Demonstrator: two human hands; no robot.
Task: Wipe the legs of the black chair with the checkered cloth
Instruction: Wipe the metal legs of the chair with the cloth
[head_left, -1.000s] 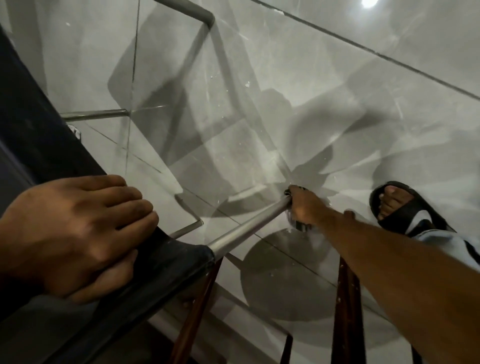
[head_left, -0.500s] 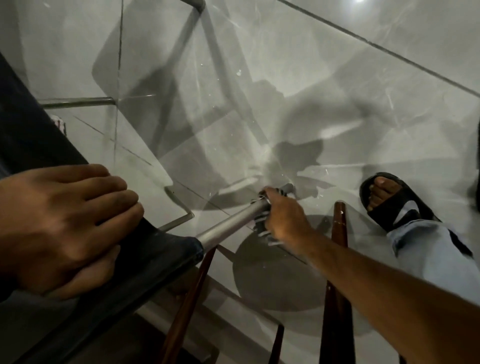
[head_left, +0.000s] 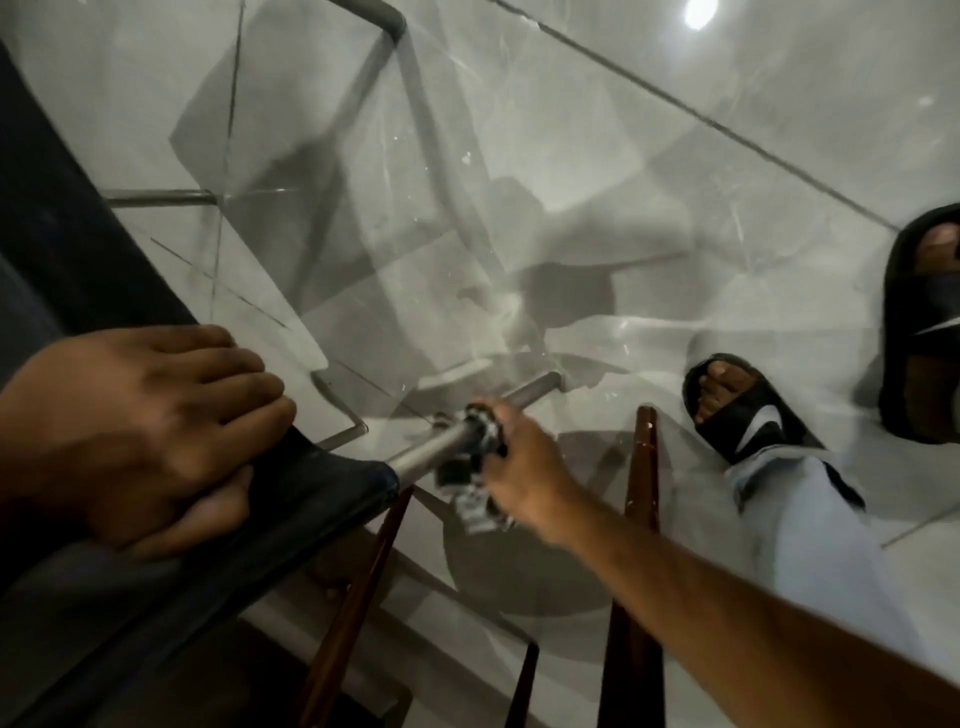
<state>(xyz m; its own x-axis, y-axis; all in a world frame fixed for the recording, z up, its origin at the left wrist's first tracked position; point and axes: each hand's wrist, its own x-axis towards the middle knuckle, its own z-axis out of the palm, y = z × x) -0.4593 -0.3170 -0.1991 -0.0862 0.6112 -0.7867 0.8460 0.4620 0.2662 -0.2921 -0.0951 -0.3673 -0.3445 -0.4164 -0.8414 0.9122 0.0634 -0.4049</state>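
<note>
The black chair's seat (head_left: 291, 499) fills the lower left, seen from above. A silver metal leg (head_left: 530, 389) runs from the seat corner down to the tiled floor. My right hand (head_left: 524, 467) is closed around this leg with the checkered cloth (head_left: 470, 470) wrapped about the tube, a short way below the seat. A loose end of the cloth hangs under my fingers. My left hand (head_left: 140, 426) grips the seat's front edge, fingers on top and thumb underneath. Another silver leg (head_left: 161, 197) shows at the left, and a bent tube (head_left: 379, 13) at the top.
Two dark reddish wooden legs (head_left: 641, 483) of another piece of furniture stand just right of my right hand and below the seat. My feet in black slides (head_left: 748, 415) rest on the glossy grey tiles at right, with a pale trouser leg (head_left: 810, 551) below.
My right hand has slid with the cloth up the silver leg, from its foot on the floor toward the seat. My left hand has stayed on the seat edge.
</note>
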